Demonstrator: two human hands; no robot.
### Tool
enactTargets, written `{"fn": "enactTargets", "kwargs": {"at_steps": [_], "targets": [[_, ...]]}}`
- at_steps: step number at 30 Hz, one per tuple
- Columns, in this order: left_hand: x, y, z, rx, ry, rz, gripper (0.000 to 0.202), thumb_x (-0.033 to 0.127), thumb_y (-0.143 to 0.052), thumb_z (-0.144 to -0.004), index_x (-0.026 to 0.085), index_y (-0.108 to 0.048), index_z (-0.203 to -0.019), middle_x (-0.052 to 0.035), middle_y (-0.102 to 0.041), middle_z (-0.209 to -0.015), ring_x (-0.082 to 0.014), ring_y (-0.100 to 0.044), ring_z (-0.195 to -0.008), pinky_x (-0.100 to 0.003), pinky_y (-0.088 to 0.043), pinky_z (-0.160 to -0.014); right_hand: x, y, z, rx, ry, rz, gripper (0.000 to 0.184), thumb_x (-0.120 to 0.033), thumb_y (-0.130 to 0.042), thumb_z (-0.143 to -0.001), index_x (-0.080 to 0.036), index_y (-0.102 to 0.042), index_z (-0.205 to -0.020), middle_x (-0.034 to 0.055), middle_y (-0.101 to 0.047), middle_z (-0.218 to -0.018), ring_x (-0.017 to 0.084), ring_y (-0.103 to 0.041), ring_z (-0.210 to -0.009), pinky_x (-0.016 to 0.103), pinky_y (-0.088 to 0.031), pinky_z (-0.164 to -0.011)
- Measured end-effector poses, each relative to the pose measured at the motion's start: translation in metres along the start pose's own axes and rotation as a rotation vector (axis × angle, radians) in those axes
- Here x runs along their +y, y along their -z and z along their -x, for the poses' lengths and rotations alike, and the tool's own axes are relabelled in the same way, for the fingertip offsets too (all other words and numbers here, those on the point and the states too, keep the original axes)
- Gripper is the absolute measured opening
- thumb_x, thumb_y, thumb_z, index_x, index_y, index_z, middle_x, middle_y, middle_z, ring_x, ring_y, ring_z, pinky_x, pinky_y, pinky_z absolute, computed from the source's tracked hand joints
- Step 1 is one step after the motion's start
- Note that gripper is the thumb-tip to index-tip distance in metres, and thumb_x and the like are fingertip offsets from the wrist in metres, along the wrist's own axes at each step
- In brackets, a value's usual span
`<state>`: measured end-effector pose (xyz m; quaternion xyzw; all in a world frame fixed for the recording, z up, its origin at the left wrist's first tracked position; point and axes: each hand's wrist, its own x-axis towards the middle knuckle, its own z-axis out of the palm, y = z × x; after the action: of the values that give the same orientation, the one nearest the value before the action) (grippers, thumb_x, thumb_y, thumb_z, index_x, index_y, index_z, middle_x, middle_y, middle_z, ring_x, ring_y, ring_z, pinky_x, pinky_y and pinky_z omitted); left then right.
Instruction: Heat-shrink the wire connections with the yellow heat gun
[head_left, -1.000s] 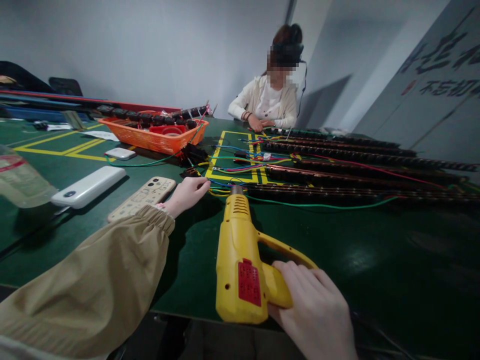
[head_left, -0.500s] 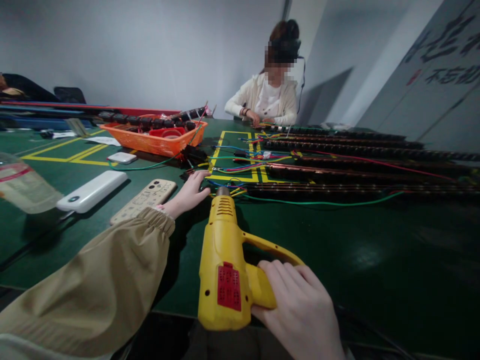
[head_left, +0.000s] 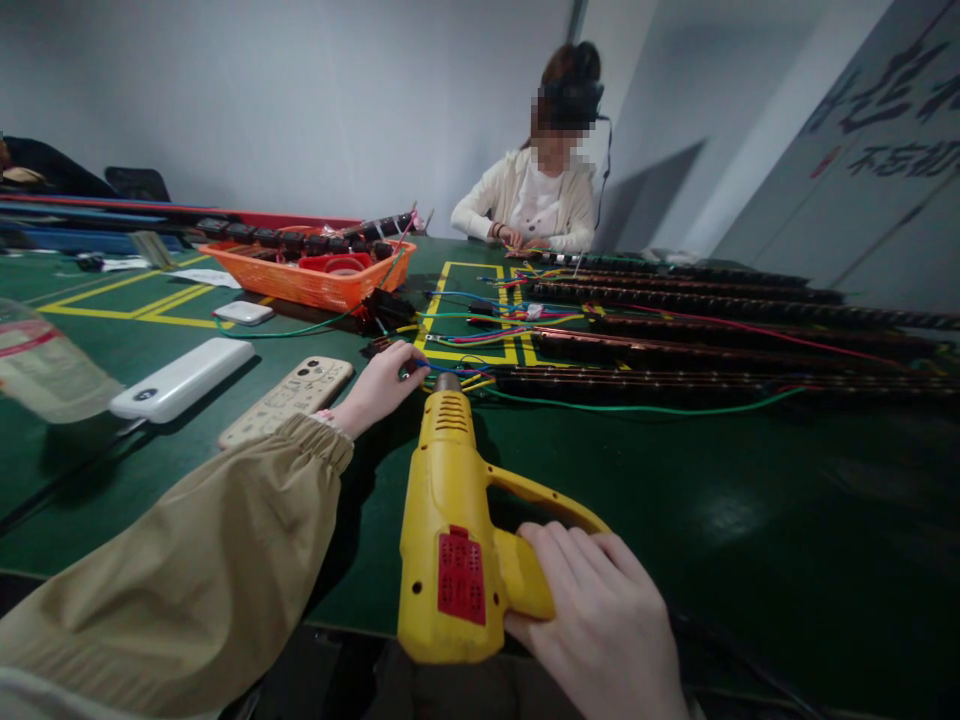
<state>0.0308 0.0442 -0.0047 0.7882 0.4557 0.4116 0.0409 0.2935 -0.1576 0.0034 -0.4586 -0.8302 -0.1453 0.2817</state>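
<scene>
My right hand (head_left: 600,610) is wrapped around the handle of a yellow heat gun (head_left: 446,500). The metal nozzle of the gun points away from me, close to the wire ends at the near end of a long dark bar (head_left: 675,380). My left hand (head_left: 384,385) is just left of the nozzle, thumb and fingers pinched at the end of a blue wire (head_left: 442,370). Yellow wires (head_left: 474,383) lie right beside the nozzle. The fingers partly hide the wire's tip.
Several more dark bars with coloured wires lie behind. An orange basket (head_left: 300,285) stands at the back left. Left of my forearm are a patterned phone (head_left: 289,400), a white power bank (head_left: 184,380) and a plastic container (head_left: 52,370). A co-worker (head_left: 536,200) sits across the table.
My left fingers have closed from a looser, spread pose into a pinch at the blue wire. The heat gun and my right hand have stayed almost in place.
</scene>
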Motion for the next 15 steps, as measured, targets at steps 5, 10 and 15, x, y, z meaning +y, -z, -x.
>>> {"fn": "enactTargets", "kwargs": {"at_steps": [5,10,15], "targets": [[0.008,0.001,0.000,0.082,0.161,0.171,0.017,0.032,-0.060,-0.078,0.017,-0.056,-0.085,0.0005,-0.059,-0.075,-0.0125,-0.053,-0.067,-0.025,-0.044,-0.064,-0.003,-0.005,-0.004,0.004,-0.033,-0.023,0.039,-0.048,-0.038,-0.094,-0.015,-0.060,-0.094,0.0029,-0.064,-0.078,0.017,-0.057,-0.071,0.034,-0.033,-0.072],[0.010,0.004,0.000,0.124,0.189,0.271,0.016,0.026,-0.050,-0.082,0.015,-0.060,-0.089,-0.0017,-0.062,-0.080,-0.0133,-0.057,-0.072,-0.025,-0.045,-0.068,-0.015,-0.014,-0.014,-0.020,-0.041,-0.031,0.040,-0.040,-0.076,-0.066,-0.016,-0.059,-0.094,0.0000,-0.062,-0.078,0.018,-0.055,-0.071,0.034,-0.032,-0.070],[0.010,0.007,0.000,0.126,0.158,0.219,0.018,0.025,-0.050,-0.081,0.015,-0.062,-0.090,-0.0029,-0.065,-0.085,-0.0146,-0.059,-0.078,-0.027,-0.046,-0.074,-0.023,-0.019,-0.022,-0.028,-0.046,-0.014,0.049,-0.034,-0.085,-0.052,-0.017,-0.059,-0.091,-0.0012,-0.061,-0.075,0.018,-0.054,-0.070,0.033,-0.032,-0.069]]}}
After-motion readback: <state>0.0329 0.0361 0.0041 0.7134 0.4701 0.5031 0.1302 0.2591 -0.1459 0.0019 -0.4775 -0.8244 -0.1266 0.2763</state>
